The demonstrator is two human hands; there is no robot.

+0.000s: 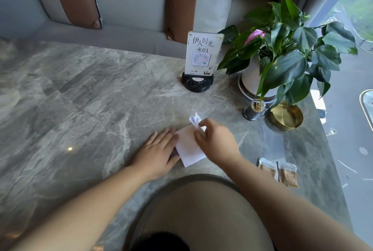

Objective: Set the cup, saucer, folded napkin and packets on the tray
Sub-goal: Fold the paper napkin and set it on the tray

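left hand (159,151): flat and open, fingers spread, pressing the napkin's left edge onto the marble table (80,93) | napkin (188,148): white, table centre, far corner lifted | right hand (217,139): pinching that raised corner | packets (278,172): two, side by side, near right | tray (201,210): near edge, round | gold dish (286,115): far right

Our left hand (159,151) lies flat, palm down, fingers together and stretched forward, the bare forearm running back toward the lower left. Our right hand (217,140) hovers just beside it, raised at the wrist, thumb and forefinger pinched together at the tips, the other fingers loosely curled, forearm angling in from the lower right.
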